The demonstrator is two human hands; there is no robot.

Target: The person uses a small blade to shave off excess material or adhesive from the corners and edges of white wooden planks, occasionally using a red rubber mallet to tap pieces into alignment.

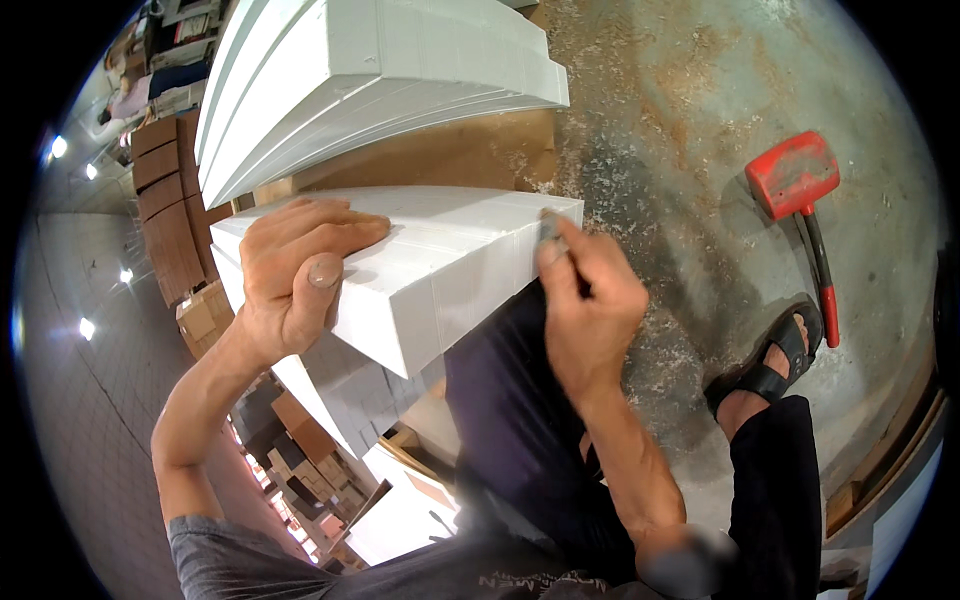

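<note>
Head view: resting the left hand [295, 255] on the left end of the white block [470, 280], with fingers flat over the top and thumb spread apart. Pinching with the right hand [595, 300], apparently on a small grey piece [547, 228] too small to identify, at the block's right end. Holding the block between the near dark trouser leg [510, 370] and the far second white block [430, 40]. Planting a black sandal [775, 368] on the floor [680, 100] at right, beside a red mallet [795, 175].
</note>
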